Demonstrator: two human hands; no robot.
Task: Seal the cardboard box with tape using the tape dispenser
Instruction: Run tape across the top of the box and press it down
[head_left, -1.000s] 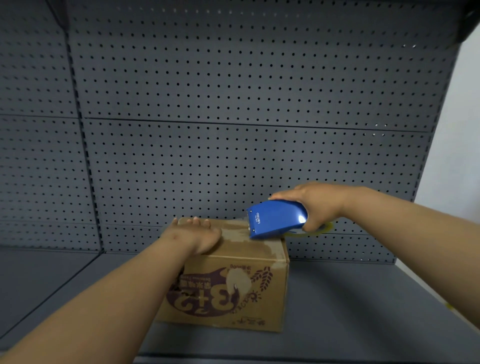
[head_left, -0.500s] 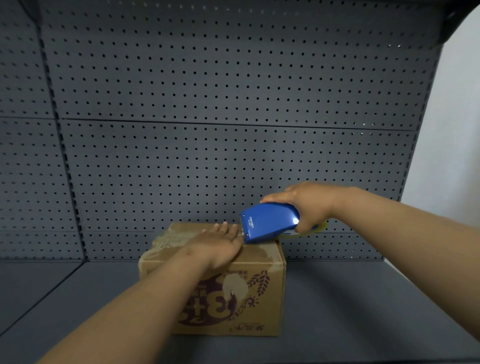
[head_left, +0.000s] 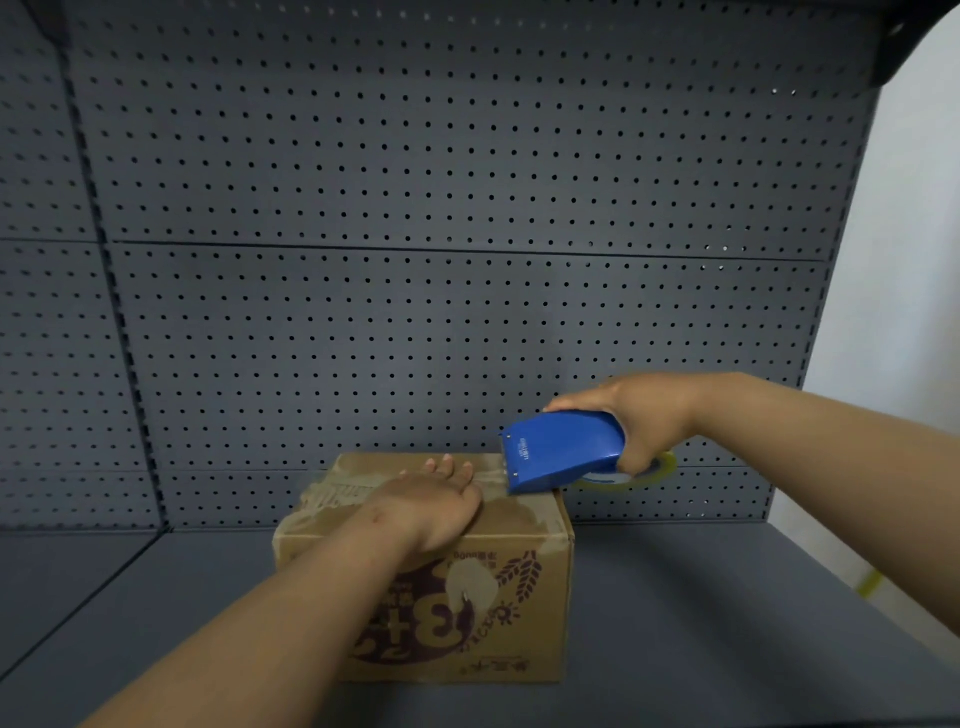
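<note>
A brown cardboard box (head_left: 524, 613) with purple print stands on the grey shelf, its top flaps closed and streaked with old tape. My left hand (head_left: 428, 501) lies flat on the top of the box, fingers spread toward the back. My right hand (head_left: 641, 423) grips a blue tape dispenser (head_left: 561, 452) whose front edge touches the box top at its right rear. A roll of clear tape (head_left: 652, 475) shows under the dispenser, partly hidden by my right hand.
The grey shelf board (head_left: 727, 613) stretches to both sides of the box. A dark pegboard wall (head_left: 415, 260) rises right behind it. A white wall (head_left: 909, 260) lies past the shelf's right end.
My left hand slid to the right across the box top, toward the dispenser. The dispenser stayed at the box's right rear edge. The view shifted, so the box sits more central.
</note>
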